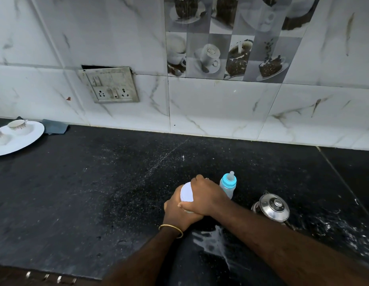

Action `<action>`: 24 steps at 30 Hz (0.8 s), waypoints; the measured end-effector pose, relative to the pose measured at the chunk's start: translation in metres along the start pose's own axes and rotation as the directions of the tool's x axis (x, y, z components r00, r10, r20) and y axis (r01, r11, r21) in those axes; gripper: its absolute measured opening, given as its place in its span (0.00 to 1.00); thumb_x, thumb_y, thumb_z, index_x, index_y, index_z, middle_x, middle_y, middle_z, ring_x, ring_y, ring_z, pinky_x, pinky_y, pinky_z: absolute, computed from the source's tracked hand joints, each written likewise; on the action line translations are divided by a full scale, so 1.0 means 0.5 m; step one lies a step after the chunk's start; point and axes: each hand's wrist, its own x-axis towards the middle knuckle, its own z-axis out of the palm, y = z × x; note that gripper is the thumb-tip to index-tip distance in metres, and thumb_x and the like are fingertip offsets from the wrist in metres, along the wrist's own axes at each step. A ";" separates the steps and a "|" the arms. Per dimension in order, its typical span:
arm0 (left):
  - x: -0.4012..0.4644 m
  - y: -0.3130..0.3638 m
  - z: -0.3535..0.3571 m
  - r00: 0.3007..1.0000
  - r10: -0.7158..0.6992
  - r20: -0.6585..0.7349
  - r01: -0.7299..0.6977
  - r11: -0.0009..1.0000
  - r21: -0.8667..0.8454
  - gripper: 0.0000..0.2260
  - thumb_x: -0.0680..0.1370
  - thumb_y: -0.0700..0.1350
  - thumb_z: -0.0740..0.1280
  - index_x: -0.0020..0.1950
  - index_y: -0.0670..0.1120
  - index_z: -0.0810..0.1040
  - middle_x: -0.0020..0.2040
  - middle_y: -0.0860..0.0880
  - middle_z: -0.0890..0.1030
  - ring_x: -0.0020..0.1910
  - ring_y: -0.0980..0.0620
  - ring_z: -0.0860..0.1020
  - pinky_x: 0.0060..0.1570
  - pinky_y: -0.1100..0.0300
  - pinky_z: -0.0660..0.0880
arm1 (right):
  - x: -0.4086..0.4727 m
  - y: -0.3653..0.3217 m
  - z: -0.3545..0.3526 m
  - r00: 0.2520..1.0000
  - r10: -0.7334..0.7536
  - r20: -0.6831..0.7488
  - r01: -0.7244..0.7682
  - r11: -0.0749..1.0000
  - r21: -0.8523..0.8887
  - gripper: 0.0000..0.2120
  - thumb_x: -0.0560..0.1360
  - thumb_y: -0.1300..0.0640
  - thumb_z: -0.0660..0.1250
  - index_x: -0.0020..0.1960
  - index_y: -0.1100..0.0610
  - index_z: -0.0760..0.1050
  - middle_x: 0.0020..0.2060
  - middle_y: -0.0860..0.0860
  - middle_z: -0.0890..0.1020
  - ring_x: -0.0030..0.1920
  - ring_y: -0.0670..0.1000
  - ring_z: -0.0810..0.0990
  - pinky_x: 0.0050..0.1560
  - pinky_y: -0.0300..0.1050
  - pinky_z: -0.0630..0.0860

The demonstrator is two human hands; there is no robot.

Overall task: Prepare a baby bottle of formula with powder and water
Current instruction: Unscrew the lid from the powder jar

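Both hands are wrapped around a white-lidded container [186,194] sitting near the front middle of the black counter [80,182]. The left hand [179,213], with a gold bangle [171,229] on its wrist, grips the body from below and the side, fingers closed tight around it. The right hand [206,198] is clamped over the top, curled round the edge of the lid. The body of the container is pretty much hidden under the hands, so it's probably the formula powder tub, but there's no label showing to confirm.

The baby bottle [228,183] stands upright just behind the right hand, blue collar and clear teat on, nobody touching it. A steel kettle [272,207] with its lid on sits just to the right of that. White splashes are spilled on the counter near the right forearm. Off at the far left there's a white plate [20,139] with a small cup [16,124] on it.
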 end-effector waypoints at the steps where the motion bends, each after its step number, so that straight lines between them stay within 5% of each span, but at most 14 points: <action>1: 0.000 -0.001 -0.001 1.000 0.003 -0.008 -0.003 1.000 -0.016 0.37 0.56 0.57 0.82 0.61 0.66 0.71 0.56 0.67 0.80 0.58 0.68 0.77 0.63 0.51 0.74 | 0.001 0.002 -0.003 1.000 -0.016 0.015 0.016 1.000 -0.005 0.35 0.69 0.33 0.68 0.64 0.58 0.71 0.56 0.54 0.75 0.57 0.55 0.77 0.54 0.49 0.74; 7: 0.011 -0.015 -0.018 0.996 0.019 0.091 -0.019 1.000 -0.001 0.40 0.51 0.59 0.83 0.56 0.76 0.68 0.54 0.65 0.81 0.59 0.63 0.78 0.66 0.48 0.72 | 0.005 0.019 -0.038 0.961 -0.217 0.169 0.236 0.967 -0.101 0.31 0.71 0.41 0.71 0.66 0.56 0.69 0.60 0.54 0.73 0.59 0.55 0.75 0.49 0.46 0.69; 11: 0.014 0.001 -0.028 0.990 -0.013 0.137 0.013 1.000 0.001 0.37 0.50 0.57 0.83 0.56 0.64 0.72 0.54 0.61 0.80 0.59 0.60 0.78 0.65 0.51 0.73 | 0.016 0.020 -0.058 0.912 -0.276 0.304 0.328 0.935 -0.132 0.41 0.65 0.51 0.78 0.73 0.48 0.63 0.65 0.50 0.71 0.65 0.55 0.71 0.54 0.51 0.74; 13: 0.014 -0.002 -0.029 0.989 0.008 0.150 -0.009 1.000 0.011 0.43 0.51 0.58 0.84 0.62 0.59 0.71 0.57 0.61 0.79 0.61 0.61 0.76 0.67 0.52 0.72 | 0.015 0.011 -0.060 0.941 -0.194 0.277 0.249 0.952 -0.179 0.46 0.63 0.45 0.78 0.75 0.49 0.60 0.66 0.50 0.70 0.64 0.55 0.73 0.52 0.52 0.74; 16: 0.011 -0.002 -0.032 0.990 -0.017 0.141 0.020 1.000 -0.019 0.44 0.51 0.54 0.85 0.64 0.59 0.71 0.55 0.64 0.78 0.61 0.61 0.75 0.68 0.54 0.71 | 0.013 -0.005 -0.065 0.981 -0.085 0.172 0.129 0.956 -0.265 0.37 0.66 0.34 0.72 0.67 0.53 0.68 0.60 0.52 0.75 0.57 0.55 0.78 0.46 0.50 0.72; 20: 0.006 0.013 -0.036 0.988 0.006 0.153 -0.005 1.000 -0.004 0.39 0.53 0.48 0.86 0.57 0.60 0.71 0.51 0.65 0.78 0.58 0.61 0.77 0.65 0.60 0.72 | 0.013 -0.011 -0.077 0.924 -0.205 0.322 0.276 0.941 -0.195 0.33 0.67 0.55 0.76 0.69 0.47 0.68 0.63 0.50 0.71 0.61 0.55 0.73 0.43 0.49 0.73; 24: 0.006 0.008 -0.037 0.988 0.006 0.152 -0.004 1.000 -0.014 0.43 0.52 0.50 0.86 0.62 0.59 0.69 0.54 0.64 0.77 0.60 0.60 0.75 0.67 0.56 0.71 | 0.004 -0.009 -0.074 0.970 -0.090 0.224 0.148 0.955 -0.258 0.36 0.67 0.37 0.73 0.70 0.47 0.67 0.62 0.50 0.74 0.60 0.54 0.75 0.46 0.50 0.71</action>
